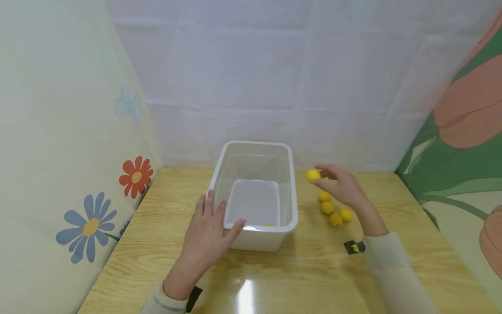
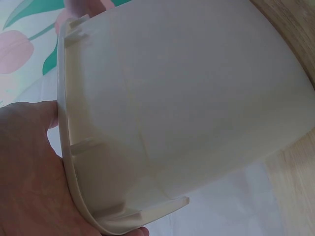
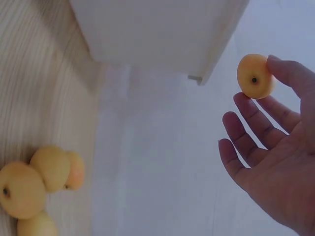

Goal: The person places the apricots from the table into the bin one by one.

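Observation:
A small round yellow-orange fruit [image 1: 313, 175] with a dark spot at one end is pinched between the thumb and fingertips of my right hand [image 1: 342, 186]. That hand is raised just right of a white plastic bin [image 1: 295, 209]. In the right wrist view the held fruit [image 3: 255, 76] shows clearly, the other fingers spread apart. My left hand [image 1: 208, 233] rests over the bin's near left corner, its fingers straight across the rim and its thumb on the front edge. The left wrist view shows the bin's outer wall [image 2: 197, 98] beside this hand. Inside the bin, a bit of yellow [image 1: 269, 225] peeks over the front rim.
Several similar fruits [image 1: 327, 208] lie in a cluster on the wooden table [image 1: 313, 279], below my right hand. A white cloth [image 1: 251, 78] hangs behind the table. Flower-patterned panels stand at left and right.

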`<move>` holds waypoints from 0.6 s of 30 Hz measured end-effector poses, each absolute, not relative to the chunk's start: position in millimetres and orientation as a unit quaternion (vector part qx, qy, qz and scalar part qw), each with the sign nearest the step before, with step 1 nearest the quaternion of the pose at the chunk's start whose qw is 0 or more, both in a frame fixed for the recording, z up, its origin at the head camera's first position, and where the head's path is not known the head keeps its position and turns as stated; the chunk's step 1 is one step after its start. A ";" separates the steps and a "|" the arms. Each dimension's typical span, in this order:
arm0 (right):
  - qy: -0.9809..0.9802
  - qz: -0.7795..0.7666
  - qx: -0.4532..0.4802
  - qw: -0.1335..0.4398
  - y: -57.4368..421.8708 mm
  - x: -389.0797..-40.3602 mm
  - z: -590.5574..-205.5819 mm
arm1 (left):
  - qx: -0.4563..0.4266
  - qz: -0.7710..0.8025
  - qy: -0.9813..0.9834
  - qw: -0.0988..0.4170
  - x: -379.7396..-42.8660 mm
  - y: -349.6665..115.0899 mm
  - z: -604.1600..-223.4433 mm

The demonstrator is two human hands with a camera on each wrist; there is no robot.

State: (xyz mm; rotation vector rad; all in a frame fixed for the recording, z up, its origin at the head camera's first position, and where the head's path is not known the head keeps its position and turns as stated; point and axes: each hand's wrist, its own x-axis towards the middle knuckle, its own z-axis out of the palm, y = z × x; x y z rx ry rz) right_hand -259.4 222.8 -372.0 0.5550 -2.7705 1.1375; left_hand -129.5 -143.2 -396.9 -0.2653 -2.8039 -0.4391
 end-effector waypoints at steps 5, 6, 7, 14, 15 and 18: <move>-0.901 0.388 0.190 0.041 209.4 -258.2 -363.0 | -0.093 -0.152 -0.973 0.144 -129.8 -143.3 -396.1; -0.899 0.391 0.193 0.041 206.6 -258.1 -361.2 | -0.093 -0.152 -0.974 0.143 -129.8 -143.4 -395.9; -0.897 0.394 0.198 0.041 203.8 -258.1 -359.3 | -0.093 -0.152 -0.974 0.143 -129.8 -143.5 -395.8; -0.884 0.406 0.228 0.039 184.4 -261.2 -350.8 | -0.093 -0.156 -0.974 0.139 -129.7 -143.7 -395.6; -0.883 0.407 0.231 0.035 181.4 -261.3 -350.4 | -0.092 -0.155 -0.974 0.138 -129.7 -143.6 -395.6; -0.880 0.411 0.235 0.026 171.9 -261.1 -349.8 | -0.091 -0.155 -0.974 0.135 -129.8 -144.0 -396.3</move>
